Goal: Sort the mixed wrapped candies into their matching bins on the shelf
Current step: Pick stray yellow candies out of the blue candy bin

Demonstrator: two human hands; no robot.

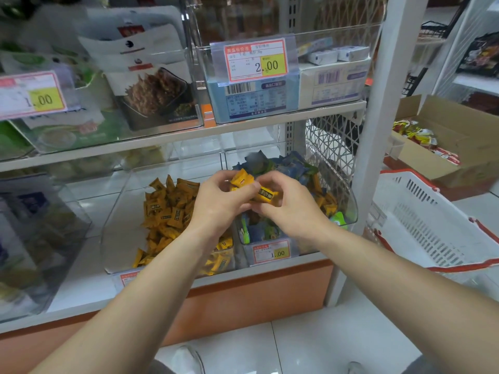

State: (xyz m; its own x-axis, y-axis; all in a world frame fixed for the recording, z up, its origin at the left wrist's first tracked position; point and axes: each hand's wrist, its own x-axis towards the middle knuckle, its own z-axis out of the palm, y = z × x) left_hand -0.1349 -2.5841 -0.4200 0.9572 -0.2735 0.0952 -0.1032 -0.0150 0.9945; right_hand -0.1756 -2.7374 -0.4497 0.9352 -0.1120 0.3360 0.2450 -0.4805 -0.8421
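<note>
**Yellow candies in hand, the mixed bin only partly sorted**

In the head view we hold both hands above the right bin (351,209) on the lower shelf (89,287). The fingers (220,182) of our left hand (216,201) are curled round a small bunch of yellow candies (241,179). The fingers (272,182) of our right hand (286,209) are clamped on another yellow candy (266,195) just beside them. The two hands almost touch, so this looks like a pass from one hand to the other, though we cannot be sure.

The left bin (113,206) holds a heap of yellow wrappers (167,211) and, as far as we can see, nothing else. We judge that side to be in order.

The right bin is mostly blue and green candies (283,166), but several stray yellow ones (324,201) lie along its right side, near the wall. Our forearms hide part of its front, so more may sit there unseen.

We judge the task well under way but not finished. The candies in our hands are not yet in the left bin, and the strays on the right must be picked out after them.

A white basket (421,220) stands to the right of the shelf, and beyond it an open cardboard box (459,136) holds packets. We cannot tell whether either one matters to the sorting.
</note>
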